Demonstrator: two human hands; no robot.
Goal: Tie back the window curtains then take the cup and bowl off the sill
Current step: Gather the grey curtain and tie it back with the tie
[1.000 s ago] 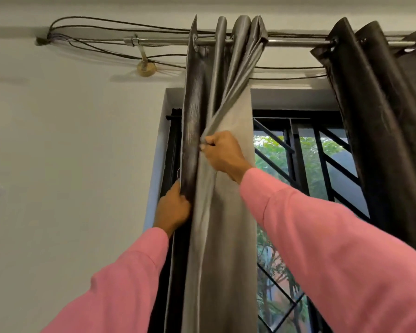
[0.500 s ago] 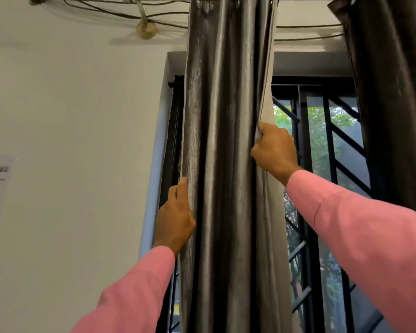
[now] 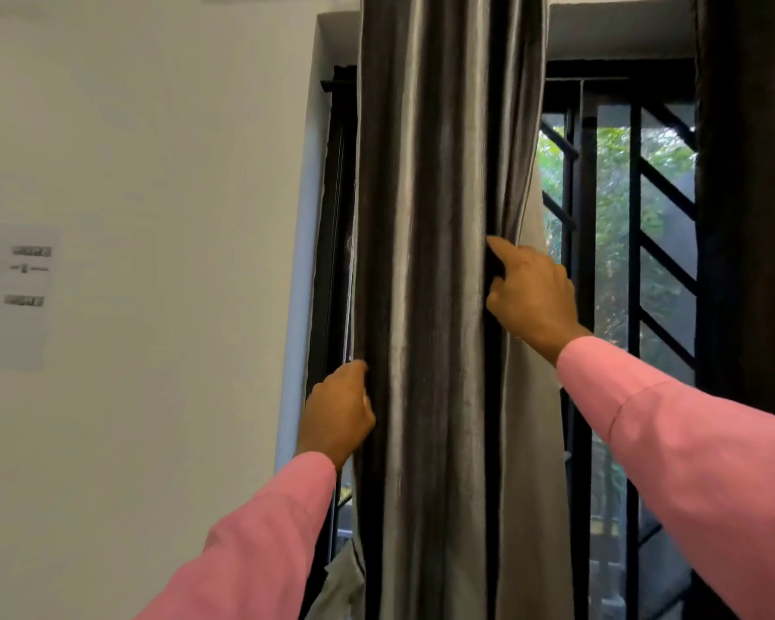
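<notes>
White wall [image 3: 153, 127], printed paper sheet [image 3: 14, 297] stuck flat on it, text blurred

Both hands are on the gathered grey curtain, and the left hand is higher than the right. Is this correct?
Not quite: in the head view the right hand is the higher one, and the left hand is lower. Both are indeed on the gathered grey curtain.

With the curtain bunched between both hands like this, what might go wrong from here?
The left hand and right hand hold the gathered curtain only at its two sides; freeing either to tie it may let the folds spread. No tie-back shows in view, so searching for one could cost the grip. The sill is out of view below, so swinging fabric might knock whatever stands there.
</notes>
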